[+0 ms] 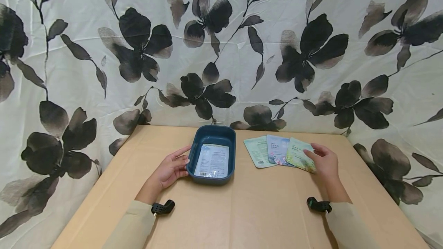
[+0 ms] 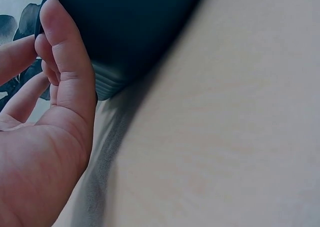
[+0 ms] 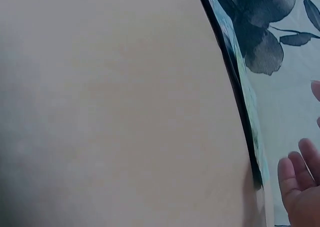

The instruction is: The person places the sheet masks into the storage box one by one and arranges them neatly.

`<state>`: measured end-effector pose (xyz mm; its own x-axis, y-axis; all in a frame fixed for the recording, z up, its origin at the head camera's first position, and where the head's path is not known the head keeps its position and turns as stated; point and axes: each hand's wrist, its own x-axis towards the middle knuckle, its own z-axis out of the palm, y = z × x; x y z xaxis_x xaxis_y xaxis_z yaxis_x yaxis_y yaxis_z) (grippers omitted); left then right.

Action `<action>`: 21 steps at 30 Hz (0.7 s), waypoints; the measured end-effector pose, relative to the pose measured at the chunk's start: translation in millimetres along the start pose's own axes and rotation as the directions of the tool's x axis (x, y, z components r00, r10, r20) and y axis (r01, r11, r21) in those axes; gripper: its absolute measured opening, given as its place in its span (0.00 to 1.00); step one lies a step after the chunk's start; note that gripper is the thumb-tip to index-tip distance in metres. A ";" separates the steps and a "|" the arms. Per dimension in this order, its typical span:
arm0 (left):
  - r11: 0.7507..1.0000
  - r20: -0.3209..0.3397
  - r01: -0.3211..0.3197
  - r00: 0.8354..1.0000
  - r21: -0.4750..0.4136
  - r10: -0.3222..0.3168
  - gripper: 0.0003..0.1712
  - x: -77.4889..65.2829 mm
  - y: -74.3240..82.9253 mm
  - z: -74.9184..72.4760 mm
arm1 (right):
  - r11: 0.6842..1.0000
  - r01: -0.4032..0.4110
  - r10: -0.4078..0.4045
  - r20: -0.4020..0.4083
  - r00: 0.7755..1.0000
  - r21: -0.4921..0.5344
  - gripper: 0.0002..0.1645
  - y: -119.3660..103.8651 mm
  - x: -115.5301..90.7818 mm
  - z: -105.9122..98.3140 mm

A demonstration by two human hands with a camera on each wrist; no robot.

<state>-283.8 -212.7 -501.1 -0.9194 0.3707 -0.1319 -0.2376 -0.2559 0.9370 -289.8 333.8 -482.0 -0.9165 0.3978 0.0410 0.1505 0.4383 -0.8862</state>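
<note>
A dark blue rectangular plastic basin [image 1: 231,181] stands on the table. Inside it lies a flat sachet [image 1: 212,160], pale blue, with fine print and a barcode. My left hand [image 1: 170,170] touches the basin's left side with its fingertips; the left wrist view shows them against the basin's dark wall [image 2: 130,27]. To the right, three flat sachets lie fanned and overlapping: a mint green one [image 1: 257,152], a lilac-blue one [image 1: 277,147] and a light green one [image 1: 300,153]. Over the light green sachet's right edge, my right hand [image 1: 325,160] hovers, fingers loosely bent; contact is unclear.
The tan table [image 1: 263,210] extends toward me, its far edge against a white cloth [image 1: 256,99] printed with dark flowers. A black wrist camera sits on each wrist, the left one [image 1: 162,207] and the right one [image 1: 319,205].
</note>
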 end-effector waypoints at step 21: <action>1.000 0.001 0.007 1.000 -0.003 -0.007 0.37 1.3 0.1 -1.3 | 0.996 -0.070 0.071 0.003 0.997 -0.060 0.39 16.1 40.2 2.7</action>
<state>-285.4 -213.4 -501.6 -0.9175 0.3731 -0.1378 -0.2445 -0.2558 0.9353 -325.3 354.7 -495.8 -0.9045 0.4258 -0.0229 0.2367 0.4567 -0.8576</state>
